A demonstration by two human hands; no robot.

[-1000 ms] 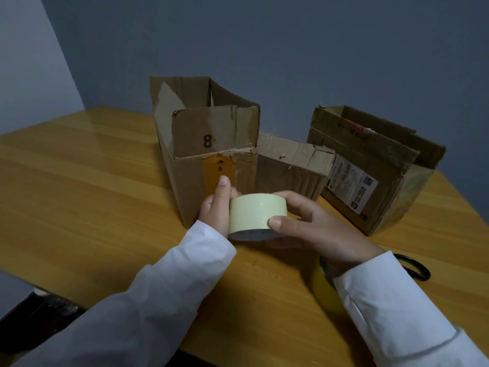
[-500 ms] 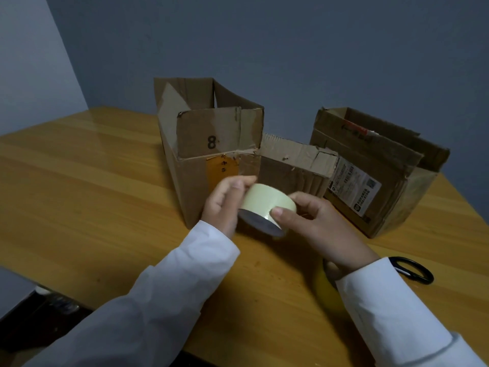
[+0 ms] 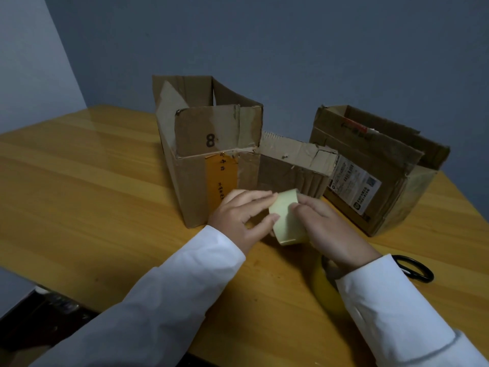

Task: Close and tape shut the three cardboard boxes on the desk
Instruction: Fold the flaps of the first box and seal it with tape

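Three open cardboard boxes stand on the wooden desk (image 3: 79, 186): a tall one marked "8" (image 3: 206, 154), a low small one (image 3: 293, 168) right of it, and a third with a white label (image 3: 370, 168) at the right. Their flaps are up. A pale yellow tape roll (image 3: 285, 218) is held low over the desk in front of the boxes. My left hand (image 3: 243, 215) grips its left side with thumb and fingers. My right hand (image 3: 330, 229) holds its right side, fingers on top of the roll.
Black-handled scissors (image 3: 415, 268) lie on the desk at the right, partly behind my right sleeve. A yellow object (image 3: 325, 287) lies under my right wrist. The desk's near edge runs below my forearms; a grey wall stands behind the boxes.
Both hands have brought the tape roll down and nearer to me, and turned it so its outer band faces up. The boxes have not moved.
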